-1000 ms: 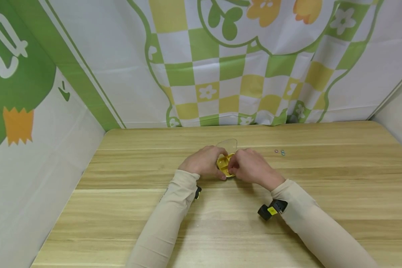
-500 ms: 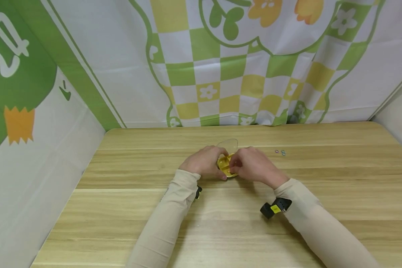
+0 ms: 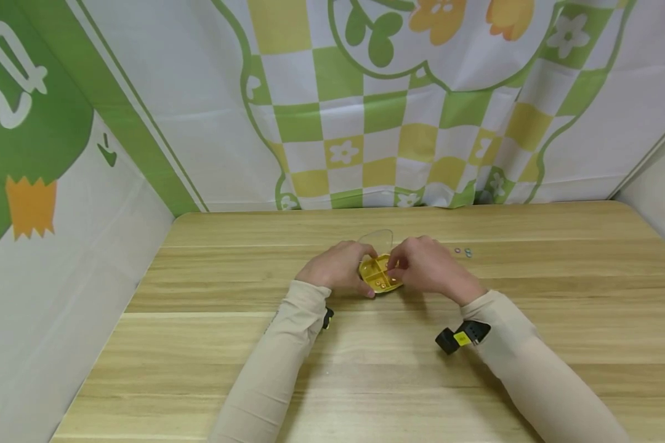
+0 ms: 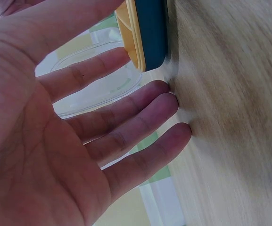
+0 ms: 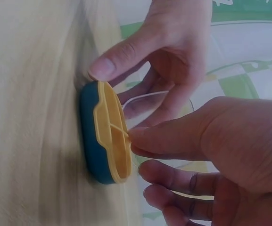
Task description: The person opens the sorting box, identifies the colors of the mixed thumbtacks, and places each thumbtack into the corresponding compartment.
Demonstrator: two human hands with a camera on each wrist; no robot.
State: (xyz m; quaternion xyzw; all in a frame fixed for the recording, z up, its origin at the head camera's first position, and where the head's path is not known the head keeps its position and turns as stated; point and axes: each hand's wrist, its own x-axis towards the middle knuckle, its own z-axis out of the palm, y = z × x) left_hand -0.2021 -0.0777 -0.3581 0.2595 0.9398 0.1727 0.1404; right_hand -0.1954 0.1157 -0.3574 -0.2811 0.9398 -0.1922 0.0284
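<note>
A small pill box with a yellow divided inside (image 3: 372, 269) and a dark teal outer shell (image 5: 92, 141) sits on the table, its clear lid (image 4: 95, 77) standing raised behind. My left hand (image 3: 338, 266) pinches the box at its left side between thumb and index finger; the other fingers extend past it to the tabletop. Over the right-hand compartments is my right hand (image 3: 423, 267), thumb and index fingertips close together at the divider. Whether they pinch something small is hidden. Several tiny ring-like pieces (image 3: 381, 284) lie in the near compartment.
On the wooden table (image 3: 233, 351), a few small coloured rings (image 3: 468, 252) lie to the right beyond the right hand. A checkered curtain (image 3: 382, 123) hangs at the table's back edge, and a printed cloth panel (image 3: 88, 203) borders the left.
My right hand has moved slightly right and away from me, from the near-left compartment to the right-hand ones, uncovering the pieces in the near compartment. The left hand stays on the box.
</note>
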